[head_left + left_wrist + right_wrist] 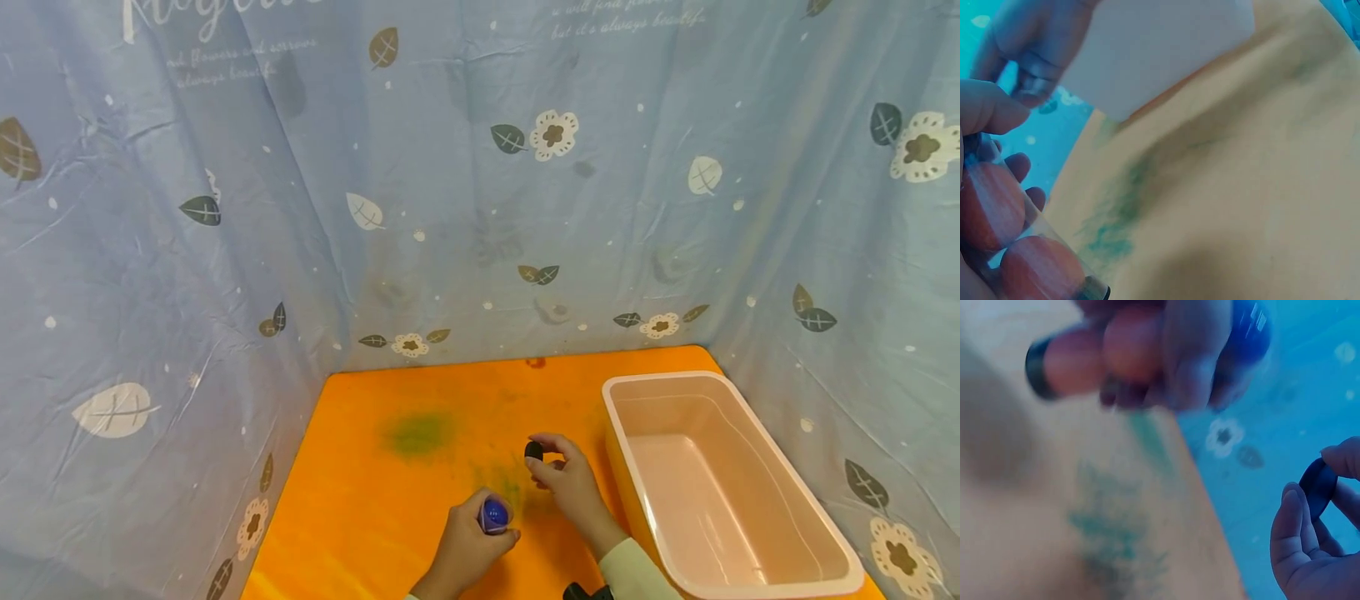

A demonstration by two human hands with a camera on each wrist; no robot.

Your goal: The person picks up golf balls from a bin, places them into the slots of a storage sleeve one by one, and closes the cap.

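My left hand [467,543] grips a clear tube [1040,224] of balls near the front middle of the table. Its uncapped end faces up toward the head camera, with a blue ball [494,515] showing inside. Farther down the tube, the left wrist view shows two orange-red balls [1041,269]. A black cap [1039,370] closes the opposite end in the right wrist view. To the right and slightly farther back, my right hand [573,490] pinches a separate round black lid [533,451] between thumb and fingers, apart from the tube.
A pale pink plastic bin [697,492] stands on the right of the orange tabletop [360,500], close beside my right forearm. Green smudges [420,433] mark the table. A blue floral curtain [465,208] encloses the back and both sides.
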